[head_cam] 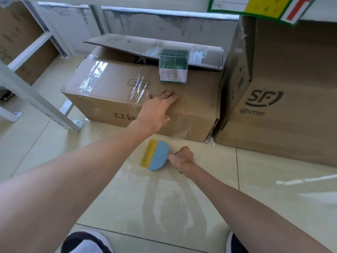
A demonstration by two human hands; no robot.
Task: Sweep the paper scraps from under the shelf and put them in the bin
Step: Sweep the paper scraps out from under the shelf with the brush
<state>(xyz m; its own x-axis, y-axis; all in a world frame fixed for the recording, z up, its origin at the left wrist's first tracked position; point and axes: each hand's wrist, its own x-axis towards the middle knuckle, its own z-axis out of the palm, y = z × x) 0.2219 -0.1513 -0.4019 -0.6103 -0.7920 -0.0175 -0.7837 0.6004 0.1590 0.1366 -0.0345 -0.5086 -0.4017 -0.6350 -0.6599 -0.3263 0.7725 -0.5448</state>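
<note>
Cardboard first: the right-hand carton (284,99) reads "SF", and your left hand (156,106) lies flat, fingers spread, on the taped carton (113,84) at frame centre. Below it your right hand (183,158) clenches the handle of the light, stiff brush (156,156); a white scrap (210,140), surely feather-light, sits between the cartons' bases.

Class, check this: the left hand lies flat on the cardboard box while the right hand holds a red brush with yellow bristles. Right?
Not quite: the head view shows the brush in the right hand is blue, not red. The left hand does lie flat on the cardboard box.
</note>
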